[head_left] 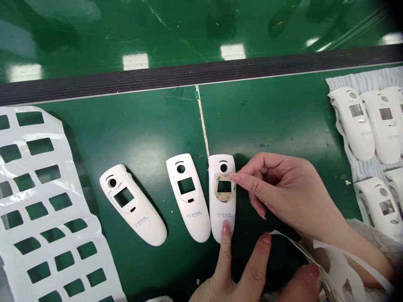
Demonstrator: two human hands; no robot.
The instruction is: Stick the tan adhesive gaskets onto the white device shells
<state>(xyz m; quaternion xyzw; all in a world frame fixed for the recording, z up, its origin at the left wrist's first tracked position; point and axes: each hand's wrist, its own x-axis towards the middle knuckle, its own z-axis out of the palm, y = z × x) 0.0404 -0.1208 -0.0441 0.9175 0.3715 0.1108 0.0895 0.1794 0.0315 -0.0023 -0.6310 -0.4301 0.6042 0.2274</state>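
The white plastic shell [218,224] with "ease" lettering lies nearest both hands, upright in my view. A tan, printed adhesive sticker [221,196] sits around its rectangular window. My right hand [280,188] comes in from the right, thumb and index finger pinched on the sticker's upper right edge. One fingertip of my left hand [239,277] presses the shell's lower part; its other fingers are spread apart. Just left, a second shell [195,222] touches or nearly touches the first. A third shell [151,226] lies tilted farther left. Both have bare window openings.
A white sheet with rectangular cutouts [67,167] covers the left side. At right, several shells with window pieces [362,138] rest on striped wrapping [355,82]. Curled white backing strips [343,251] lie by my right wrist. A dark ribbed strip [176,75] crosses the green table's back.
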